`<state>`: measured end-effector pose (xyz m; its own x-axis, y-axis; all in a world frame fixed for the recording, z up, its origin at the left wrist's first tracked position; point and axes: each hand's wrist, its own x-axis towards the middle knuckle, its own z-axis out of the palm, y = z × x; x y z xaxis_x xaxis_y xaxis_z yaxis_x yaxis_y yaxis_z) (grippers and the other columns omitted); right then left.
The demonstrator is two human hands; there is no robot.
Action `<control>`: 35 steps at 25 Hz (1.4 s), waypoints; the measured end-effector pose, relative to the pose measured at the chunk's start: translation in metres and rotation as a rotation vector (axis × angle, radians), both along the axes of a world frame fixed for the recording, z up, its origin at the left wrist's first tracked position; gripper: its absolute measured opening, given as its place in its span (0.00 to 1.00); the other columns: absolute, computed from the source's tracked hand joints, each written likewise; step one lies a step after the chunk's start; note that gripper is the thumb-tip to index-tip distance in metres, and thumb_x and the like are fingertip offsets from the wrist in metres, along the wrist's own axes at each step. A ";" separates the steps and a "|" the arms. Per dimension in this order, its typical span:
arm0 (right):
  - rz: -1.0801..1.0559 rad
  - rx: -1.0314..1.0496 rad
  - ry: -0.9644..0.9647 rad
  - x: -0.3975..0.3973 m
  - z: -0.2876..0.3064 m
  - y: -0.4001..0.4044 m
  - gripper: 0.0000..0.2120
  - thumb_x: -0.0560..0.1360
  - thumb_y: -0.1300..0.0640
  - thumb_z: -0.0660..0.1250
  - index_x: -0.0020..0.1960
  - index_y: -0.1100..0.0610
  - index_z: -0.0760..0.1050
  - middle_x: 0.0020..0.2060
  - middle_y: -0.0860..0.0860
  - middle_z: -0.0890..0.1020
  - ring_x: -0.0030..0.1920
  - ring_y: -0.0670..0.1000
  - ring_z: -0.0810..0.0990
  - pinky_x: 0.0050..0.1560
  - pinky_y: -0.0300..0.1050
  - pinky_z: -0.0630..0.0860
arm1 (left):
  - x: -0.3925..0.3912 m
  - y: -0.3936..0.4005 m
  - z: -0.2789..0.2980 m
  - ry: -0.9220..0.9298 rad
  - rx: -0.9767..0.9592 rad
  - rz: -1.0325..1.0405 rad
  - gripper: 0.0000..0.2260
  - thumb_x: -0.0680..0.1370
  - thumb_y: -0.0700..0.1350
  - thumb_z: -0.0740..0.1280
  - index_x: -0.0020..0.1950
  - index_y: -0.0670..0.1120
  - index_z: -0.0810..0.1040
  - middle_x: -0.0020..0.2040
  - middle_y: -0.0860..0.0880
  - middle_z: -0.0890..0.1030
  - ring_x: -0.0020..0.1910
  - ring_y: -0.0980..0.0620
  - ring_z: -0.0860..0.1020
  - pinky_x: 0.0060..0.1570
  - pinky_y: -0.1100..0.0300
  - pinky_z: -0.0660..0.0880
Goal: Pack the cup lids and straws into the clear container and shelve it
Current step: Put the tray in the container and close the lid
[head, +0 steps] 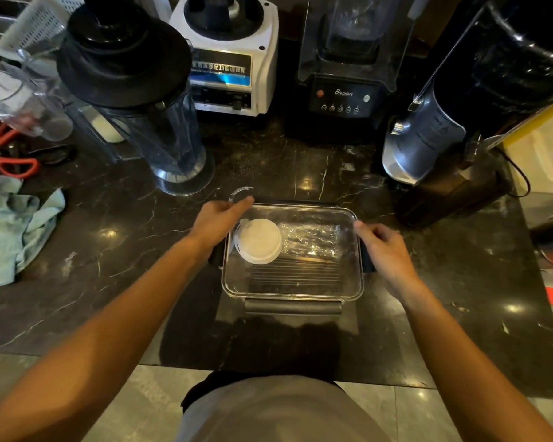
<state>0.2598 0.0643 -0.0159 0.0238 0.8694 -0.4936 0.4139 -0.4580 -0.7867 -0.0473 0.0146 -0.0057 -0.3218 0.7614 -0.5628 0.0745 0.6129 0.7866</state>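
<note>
A clear rectangular container with dark latch flaps sits on the dark marble counter in front of me. Inside at its left lies a stack of white cup lids. Beside them, toward the back right, is a plastic-wrapped bundle of straws. My left hand rests over the container's back left corner, fingers pinching a clear cup lid whose curved edge sticks out beyond them. My right hand hovers at the container's right rim, fingers loosely curled and holding nothing.
Blenders stand along the back: a dark jug, a white base, a black one and a silver machine. A light blue cloth and red-handled scissors lie at the left.
</note>
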 end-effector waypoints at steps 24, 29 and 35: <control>0.076 0.051 0.231 0.033 -0.031 -0.019 0.18 0.82 0.49 0.68 0.52 0.66 0.80 0.50 0.70 0.82 0.47 0.56 0.83 0.50 0.50 0.79 | -0.002 -0.060 -0.026 0.054 0.131 0.010 0.14 0.78 0.53 0.73 0.61 0.51 0.81 0.53 0.53 0.86 0.53 0.56 0.85 0.55 0.54 0.82; -0.089 0.011 0.386 0.030 -0.030 -0.032 0.13 0.83 0.59 0.66 0.57 0.70 0.80 0.47 0.57 0.87 0.47 0.51 0.86 0.45 0.42 0.83 | 0.007 -0.074 -0.025 -0.028 0.127 0.094 0.12 0.81 0.51 0.70 0.60 0.47 0.85 0.51 0.49 0.89 0.50 0.51 0.88 0.55 0.49 0.84; -0.093 0.260 0.032 0.016 -0.034 -0.037 0.12 0.82 0.55 0.68 0.43 0.57 0.85 0.35 0.48 0.87 0.37 0.44 0.84 0.40 0.42 0.80 | 0.016 -0.057 -0.027 0.125 0.105 0.046 0.14 0.84 0.55 0.64 0.53 0.46 0.84 0.46 0.44 0.87 0.48 0.43 0.87 0.51 0.43 0.84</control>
<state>0.2755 0.0269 -0.0498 0.0978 0.9616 -0.2564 0.3525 -0.2744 -0.8947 -0.0314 -0.0421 -0.0330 -0.4204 0.7969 -0.4338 0.1498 0.5325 0.8330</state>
